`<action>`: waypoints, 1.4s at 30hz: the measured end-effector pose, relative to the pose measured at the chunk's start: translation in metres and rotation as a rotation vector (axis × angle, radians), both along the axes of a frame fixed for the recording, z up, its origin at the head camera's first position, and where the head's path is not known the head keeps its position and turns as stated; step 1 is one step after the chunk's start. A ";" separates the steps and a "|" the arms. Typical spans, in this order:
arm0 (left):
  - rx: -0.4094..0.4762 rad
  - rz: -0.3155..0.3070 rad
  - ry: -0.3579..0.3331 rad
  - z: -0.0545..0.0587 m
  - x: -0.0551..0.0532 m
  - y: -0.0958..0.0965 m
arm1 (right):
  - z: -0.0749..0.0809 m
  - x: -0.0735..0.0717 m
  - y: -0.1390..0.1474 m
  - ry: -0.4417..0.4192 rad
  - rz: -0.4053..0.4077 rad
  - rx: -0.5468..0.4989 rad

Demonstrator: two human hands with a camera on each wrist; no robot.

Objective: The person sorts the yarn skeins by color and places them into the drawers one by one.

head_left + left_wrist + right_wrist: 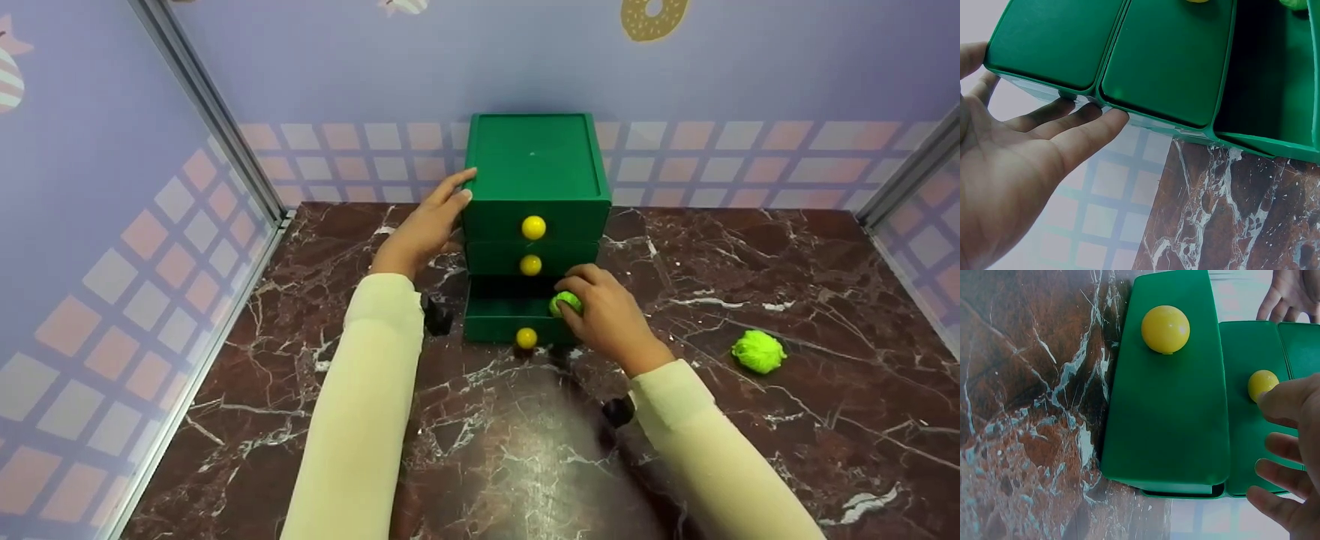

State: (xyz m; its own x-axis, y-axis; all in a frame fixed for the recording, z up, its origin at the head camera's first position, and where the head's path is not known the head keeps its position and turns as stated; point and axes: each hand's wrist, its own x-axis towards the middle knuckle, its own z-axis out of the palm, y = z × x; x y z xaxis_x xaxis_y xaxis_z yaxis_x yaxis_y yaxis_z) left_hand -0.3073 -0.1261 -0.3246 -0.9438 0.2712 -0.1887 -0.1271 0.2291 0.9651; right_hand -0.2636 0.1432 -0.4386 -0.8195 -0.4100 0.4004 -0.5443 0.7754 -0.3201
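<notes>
A green cabinet (532, 157) has three drawers with round yellow knobs; the bottom drawer (495, 328) is pulled out. My left hand (424, 229) rests on the cabinet's left side, its fingers extended along the wall in the left wrist view. Over the right part of the drawer is my right hand (611, 315), fingers loosely bent. A bright green wrinkled ball (564, 303) lies in the drawer, just below my right fingertips and partly covered by them. In the right wrist view, nothing shows between thumb and fingers (1283, 478), and the drawer front hides the ball.
A second bright green ball (759, 352) lies on the dark marbled tabletop (750, 450) to the right. Behind the cabinet stands a purple patterned wall (360, 75), with further panels at both sides.
</notes>
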 end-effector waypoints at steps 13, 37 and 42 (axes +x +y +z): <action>-0.004 0.003 0.006 0.000 0.001 0.000 | 0.006 0.005 0.007 0.008 -0.029 -0.019; -0.017 -0.005 -0.002 -0.001 -0.001 0.000 | 0.002 0.005 0.051 0.093 -0.060 -0.054; -0.007 0.003 0.015 -0.011 -0.010 -0.001 | -0.002 0.005 0.061 0.089 -0.078 -0.057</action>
